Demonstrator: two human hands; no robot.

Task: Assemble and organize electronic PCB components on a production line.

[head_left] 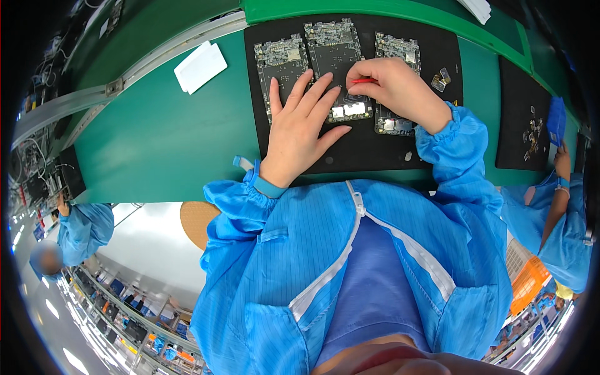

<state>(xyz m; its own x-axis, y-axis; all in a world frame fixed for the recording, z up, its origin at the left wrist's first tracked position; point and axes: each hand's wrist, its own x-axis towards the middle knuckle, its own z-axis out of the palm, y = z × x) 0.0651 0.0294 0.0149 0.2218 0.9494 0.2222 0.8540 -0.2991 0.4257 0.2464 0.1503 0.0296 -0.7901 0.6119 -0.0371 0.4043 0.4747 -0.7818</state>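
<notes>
Three dark circuit boards lie side by side on a black mat (362, 153). My left hand (294, 134) is open, fingers spread over the left board (279, 55) and the edge of the middle board (331, 59). A blue wrist strap (267, 186) circles that wrist. Above the middle board, my right hand (398, 87) is closed in a pinch on a slim red tool (364, 80), whose tip is hidden by the fingers. Two shiny silver shields (347, 110) sit at the near end of the middle board. The right board (398, 47) lies partly under my right hand.
Small metal pieces (440, 80) lie right of the boards. White cards (201, 66) rest on the green table (169, 137) at left. Another dark mat (514, 112) holds small parts. A green rail (387, 14) borders the far side. Co-workers in blue (87, 228) (550, 212) are at both sides.
</notes>
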